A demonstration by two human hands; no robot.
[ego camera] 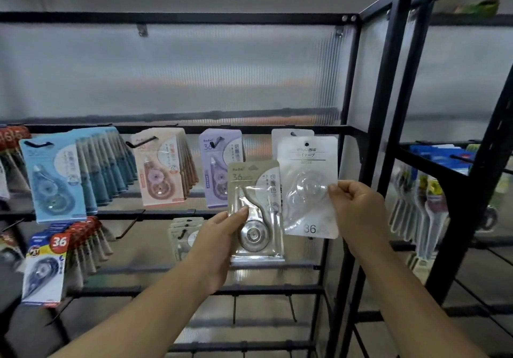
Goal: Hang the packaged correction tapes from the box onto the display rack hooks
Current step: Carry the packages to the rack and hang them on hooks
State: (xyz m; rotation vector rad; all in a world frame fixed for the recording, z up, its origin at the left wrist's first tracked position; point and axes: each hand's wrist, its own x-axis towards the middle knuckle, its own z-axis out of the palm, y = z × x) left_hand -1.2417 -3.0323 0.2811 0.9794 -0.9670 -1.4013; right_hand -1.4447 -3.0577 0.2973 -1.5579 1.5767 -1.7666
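My left hand (222,235) holds a beige packaged correction tape (256,213) upright in front of the rack's second row. My right hand (358,210) pinches the right edge of a white packaged correction tape (308,185), marked 36, whose hole sits on the rightmost upper hook (306,144). Another white pack hangs behind it. On the same black rail hang purple packs (219,166), pink packs (163,166) and blue packs (63,174). Beige packs (183,233) hang on a lower hook beside my left wrist. The box is not in view.
The black metal rack (349,135) has ribbed translucent back panels. An empty lower hook (129,226) juts out left of centre. Red-and-blue packs (52,260) hang at lower left. A second rack (444,163) with more hanging goods stands at the right.
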